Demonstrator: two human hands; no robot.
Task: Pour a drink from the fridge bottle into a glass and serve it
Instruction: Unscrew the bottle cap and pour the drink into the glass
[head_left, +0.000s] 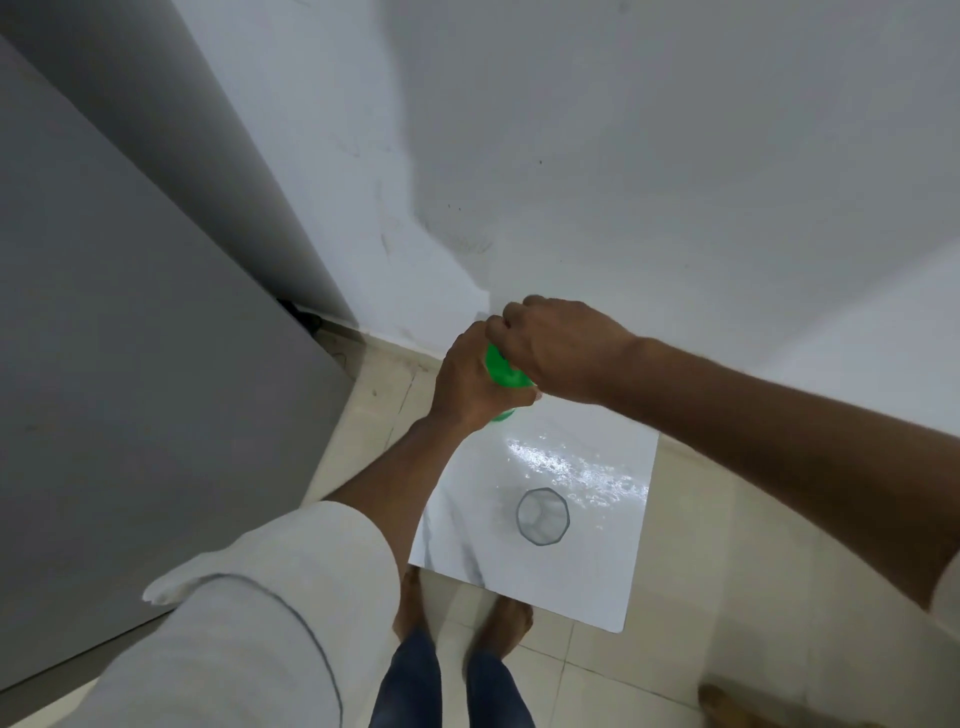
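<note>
A green bottle (503, 375) is held upright above the far end of a small white table (582, 587). My left hand (470, 382) is wrapped around its body. My right hand (558, 348) is closed over its top, hiding the cap and neck. Only a small green patch of the bottle shows between the two hands. An empty clear glass (543, 516) with a faceted rim stands upright on the table, nearer to me than the bottle and slightly to the right.
The grey fridge (130, 364) with its door closed fills the left side. White walls (623, 182) meet in a corner right behind the table. Beige floor tiles (701, 597) surround the table, and my bare feet stand at its near edge.
</note>
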